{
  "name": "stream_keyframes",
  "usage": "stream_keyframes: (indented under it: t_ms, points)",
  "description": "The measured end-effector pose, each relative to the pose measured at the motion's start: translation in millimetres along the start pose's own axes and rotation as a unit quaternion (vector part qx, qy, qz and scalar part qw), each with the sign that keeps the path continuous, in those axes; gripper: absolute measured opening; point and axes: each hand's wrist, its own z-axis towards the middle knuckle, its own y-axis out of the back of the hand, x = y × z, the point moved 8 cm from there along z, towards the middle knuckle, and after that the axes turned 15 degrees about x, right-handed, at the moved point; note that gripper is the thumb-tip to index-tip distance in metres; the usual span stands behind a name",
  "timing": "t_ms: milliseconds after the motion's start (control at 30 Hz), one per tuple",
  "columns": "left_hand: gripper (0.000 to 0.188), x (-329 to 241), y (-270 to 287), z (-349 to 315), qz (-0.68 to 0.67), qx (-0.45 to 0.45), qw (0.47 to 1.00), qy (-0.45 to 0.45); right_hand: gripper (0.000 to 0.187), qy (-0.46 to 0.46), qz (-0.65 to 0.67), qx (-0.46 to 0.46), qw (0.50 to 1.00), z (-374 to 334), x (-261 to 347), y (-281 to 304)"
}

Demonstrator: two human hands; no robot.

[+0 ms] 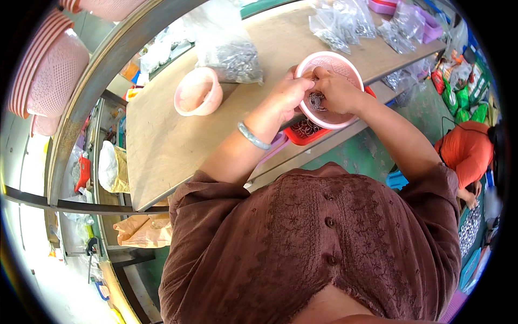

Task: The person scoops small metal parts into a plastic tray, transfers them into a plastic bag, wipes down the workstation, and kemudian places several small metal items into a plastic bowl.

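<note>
A pink plastic basket point(343, 58) with a pale rim sits at the front edge of the wooden table, under both my hands. My left hand point(289, 96), with a grey-green bangle on its wrist, lies over the basket's left rim. It is closed, and its thumb meets the fingers of the other hand. My right hand point(335, 92) reaches inside from the right, fingers curled down together. Small dark metal pieces point(316, 100) show just beneath those fingertips. What either hand pinches is hidden by the fingers.
Another pink basket point(197, 92) stands on the table point(162, 146), beside a clear bag of metal parts point(232, 56). Further bags point(340, 24) lie at the back. Below the edge is a red tray point(305, 133) of dark rings. At right, a person in orange point(468, 148) bends over small parts.
</note>
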Motion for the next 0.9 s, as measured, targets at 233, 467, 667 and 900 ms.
stream_keyframes:
  t_ms: [233, 467, 667, 900]
  points:
    - [0.042, 10, 75, 14, -0.028, -0.035, 0.999, 0.017, 0.031, 0.019, -0.087, 0.024, 0.996, 64, 27, -9]
    - [0.045, 8, 110, 8, -0.057, -0.047, 0.997, 0.000, 0.033, -0.022, -0.142, 0.081, 0.986, 99, 37, -17]
    - [0.039, 15, 117, 7, -0.077, -0.073, 0.994, -0.011, 0.035, 0.000, -0.091, 0.103, 0.991, 107, 31, -29]
    - [0.032, 18, 119, 19, -0.111, -0.009, 0.992, -0.054, 0.028, -0.012, 0.268, 0.077, 0.960, 130, -17, -37]
